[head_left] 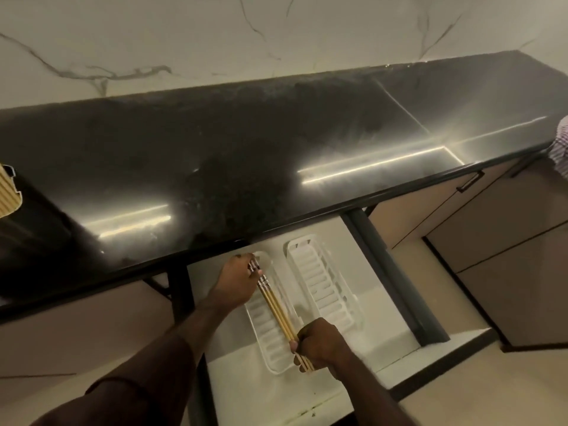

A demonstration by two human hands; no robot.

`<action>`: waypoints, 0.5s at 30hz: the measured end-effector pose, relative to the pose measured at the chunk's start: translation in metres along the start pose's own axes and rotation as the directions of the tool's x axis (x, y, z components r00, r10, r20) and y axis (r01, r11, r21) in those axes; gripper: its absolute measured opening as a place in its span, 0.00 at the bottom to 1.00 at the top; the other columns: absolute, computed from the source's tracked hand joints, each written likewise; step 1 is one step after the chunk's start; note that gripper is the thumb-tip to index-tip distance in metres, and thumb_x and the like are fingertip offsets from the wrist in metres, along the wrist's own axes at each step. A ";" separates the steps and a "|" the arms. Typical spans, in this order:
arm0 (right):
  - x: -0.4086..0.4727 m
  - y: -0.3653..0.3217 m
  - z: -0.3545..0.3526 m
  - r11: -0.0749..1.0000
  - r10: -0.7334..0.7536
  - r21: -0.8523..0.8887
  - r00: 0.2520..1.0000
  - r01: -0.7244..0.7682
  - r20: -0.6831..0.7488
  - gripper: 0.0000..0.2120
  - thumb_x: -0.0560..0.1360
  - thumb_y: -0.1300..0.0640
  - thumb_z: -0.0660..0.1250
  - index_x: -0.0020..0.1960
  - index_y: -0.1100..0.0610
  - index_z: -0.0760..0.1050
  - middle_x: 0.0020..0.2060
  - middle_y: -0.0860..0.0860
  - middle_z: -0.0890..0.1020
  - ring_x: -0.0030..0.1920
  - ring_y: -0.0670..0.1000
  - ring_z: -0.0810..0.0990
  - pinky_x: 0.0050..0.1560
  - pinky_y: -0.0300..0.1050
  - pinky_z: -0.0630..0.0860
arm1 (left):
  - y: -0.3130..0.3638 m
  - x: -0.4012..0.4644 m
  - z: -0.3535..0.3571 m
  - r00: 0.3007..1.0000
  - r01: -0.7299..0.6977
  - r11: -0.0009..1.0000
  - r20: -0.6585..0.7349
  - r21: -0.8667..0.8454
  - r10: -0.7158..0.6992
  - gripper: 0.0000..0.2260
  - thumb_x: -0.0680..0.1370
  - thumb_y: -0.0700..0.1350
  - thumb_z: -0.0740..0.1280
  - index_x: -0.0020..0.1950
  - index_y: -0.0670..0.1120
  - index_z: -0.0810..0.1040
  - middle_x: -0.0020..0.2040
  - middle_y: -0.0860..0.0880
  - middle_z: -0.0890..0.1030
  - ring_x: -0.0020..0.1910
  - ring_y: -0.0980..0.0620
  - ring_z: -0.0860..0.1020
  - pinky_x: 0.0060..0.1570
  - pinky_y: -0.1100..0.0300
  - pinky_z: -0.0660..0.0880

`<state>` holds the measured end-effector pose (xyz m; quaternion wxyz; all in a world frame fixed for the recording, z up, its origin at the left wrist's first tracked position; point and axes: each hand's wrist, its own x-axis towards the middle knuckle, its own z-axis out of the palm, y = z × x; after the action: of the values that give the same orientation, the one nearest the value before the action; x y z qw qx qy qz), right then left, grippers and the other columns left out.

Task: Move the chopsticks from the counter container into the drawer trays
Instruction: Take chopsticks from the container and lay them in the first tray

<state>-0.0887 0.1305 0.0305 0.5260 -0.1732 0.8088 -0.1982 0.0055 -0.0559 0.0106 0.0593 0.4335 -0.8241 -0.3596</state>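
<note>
Nearest me, right hand (319, 344) pinches the near tips of the chopsticks (278, 312) while left hand (238, 282) grips their far ends, bundle lying near-to-far directly over the left tray (264, 342), so I'd lower it straight down.

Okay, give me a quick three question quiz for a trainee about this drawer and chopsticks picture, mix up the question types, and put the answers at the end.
1. True or false: the chopsticks are held at both ends, one hand at each.
2. Which tray are they over? A) the left tray B) the right tray C) neither.
3. Fill in: the right tray holds ___ chopsticks.

Key:
1. True: the left hand grips the far end, the right hand the near end.
2. A.
3. No; its ribbed floor shows bare in the open drawer.
</note>
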 end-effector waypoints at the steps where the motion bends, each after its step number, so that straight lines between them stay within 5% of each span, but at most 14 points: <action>1: 0.006 0.002 -0.001 1.000 0.004 -0.020 1.000 -0.004 0.006 0.08 0.74 0.59 0.71 0.42 0.64 0.83 0.33 0.55 0.85 0.32 0.53 0.85 0.40 0.51 0.85 | -0.005 0.002 0.006 0.999 0.010 1.000 0.031 0.030 -0.011 0.11 0.78 0.45 0.67 0.59 0.44 0.78 0.53 0.46 0.81 0.53 0.47 0.79 0.51 0.60 0.73; 6: 0.027 0.005 0.004 0.995 -0.011 -0.099 1.000 0.011 0.002 0.10 0.75 0.55 0.71 0.44 0.63 0.83 0.36 0.55 0.87 0.34 0.53 0.86 0.40 0.48 0.84 | -0.023 0.016 0.024 0.995 0.025 0.959 0.082 0.281 -0.050 0.13 0.79 0.51 0.61 0.62 0.50 0.75 0.59 0.48 0.77 0.59 0.45 0.72 0.58 0.49 0.70; 15: 0.056 -0.001 0.034 0.997 0.028 -0.073 1.000 -0.029 -0.006 0.08 0.75 0.57 0.71 0.46 0.62 0.82 0.35 0.54 0.85 0.30 0.48 0.84 0.41 0.50 0.85 | -0.042 0.035 0.030 0.983 -0.048 0.825 0.172 0.563 -0.059 0.20 0.82 0.52 0.54 0.73 0.48 0.64 0.69 0.47 0.68 0.69 0.44 0.62 0.66 0.46 0.61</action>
<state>-0.0791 0.0976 -0.0251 0.5201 -0.1804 0.8191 -0.1612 0.0000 -0.0811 -0.0460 -0.1479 0.3994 -0.8942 -0.1380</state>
